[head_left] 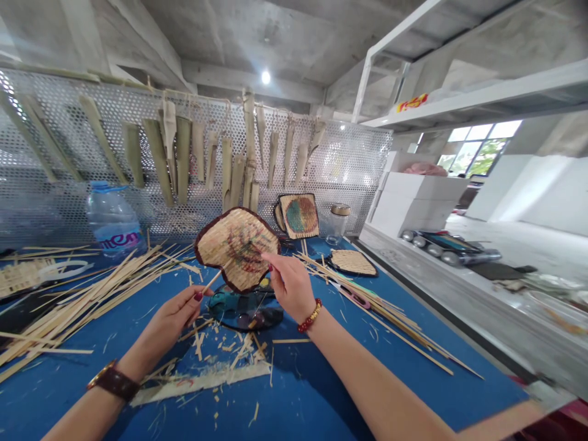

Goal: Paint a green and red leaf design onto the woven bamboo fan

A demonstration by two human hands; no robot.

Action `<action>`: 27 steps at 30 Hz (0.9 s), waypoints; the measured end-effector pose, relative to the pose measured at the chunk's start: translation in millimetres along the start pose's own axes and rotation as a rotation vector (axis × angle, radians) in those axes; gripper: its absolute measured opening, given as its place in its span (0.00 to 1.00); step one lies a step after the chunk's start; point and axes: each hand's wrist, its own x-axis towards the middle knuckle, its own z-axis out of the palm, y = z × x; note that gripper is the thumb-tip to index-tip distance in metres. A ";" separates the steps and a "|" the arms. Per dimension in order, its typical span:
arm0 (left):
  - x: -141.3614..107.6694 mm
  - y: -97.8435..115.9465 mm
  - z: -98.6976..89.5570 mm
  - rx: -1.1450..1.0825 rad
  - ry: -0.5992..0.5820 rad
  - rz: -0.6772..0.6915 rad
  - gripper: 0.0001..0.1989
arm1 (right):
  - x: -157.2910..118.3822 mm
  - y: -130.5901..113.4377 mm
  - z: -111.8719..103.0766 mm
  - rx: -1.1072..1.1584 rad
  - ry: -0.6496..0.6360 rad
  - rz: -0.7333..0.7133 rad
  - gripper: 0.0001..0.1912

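Observation:
A woven hand fan (234,245) with a dark red bound edge and a painted red and green pattern is held up above the table, tilted. My left hand (181,306) is closed on its thin pale handle at the lower left. My right hand (291,285) is at the fan's right side, index finger stretched out over the painted face. Whether that fingertip touches the weave I cannot tell. Under the fan lies a dark paint palette (248,315), partly hidden by it. Small straw scraps and a pale strip (202,384) lie in front.
Bamboo strips (105,288) lie in a pile at left, more strips (390,312) at right beside pink-handled scissors (353,297). Behind stand a water bottle (113,220), a glass jar (337,223) and a square woven fan (299,215). Another fan (353,262) lies flat.

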 end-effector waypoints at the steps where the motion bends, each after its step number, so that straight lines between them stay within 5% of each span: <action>1: 0.1 -0.1 -0.3 0.004 -0.003 0.002 0.26 | 0.0 0.0 -0.2 0.007 -0.003 -0.008 0.18; 5: 1.2 -0.4 -1.2 0.024 -0.002 0.009 0.27 | 0.6 -2.0 -0.8 0.056 -0.105 -0.090 0.18; 11: 1.1 0.2 -1.1 0.002 0.000 -0.006 0.27 | 1.9 1.8 -2.4 0.002 0.009 -0.013 0.17; 16: -0.8 3.1 -0.2 0.001 0.017 -0.021 0.27 | 2.1 3.3 -2.7 0.038 -0.093 -0.095 0.18; 21: -1.8 8.1 0.5 -0.035 0.045 -0.040 0.28 | 3.8 9.7 -8.7 -0.011 0.044 0.028 0.18; 27: -1.4 9.0 0.5 -0.030 0.040 -0.041 0.29 | 4.1 8.6 -9.7 0.007 -0.045 -0.071 0.18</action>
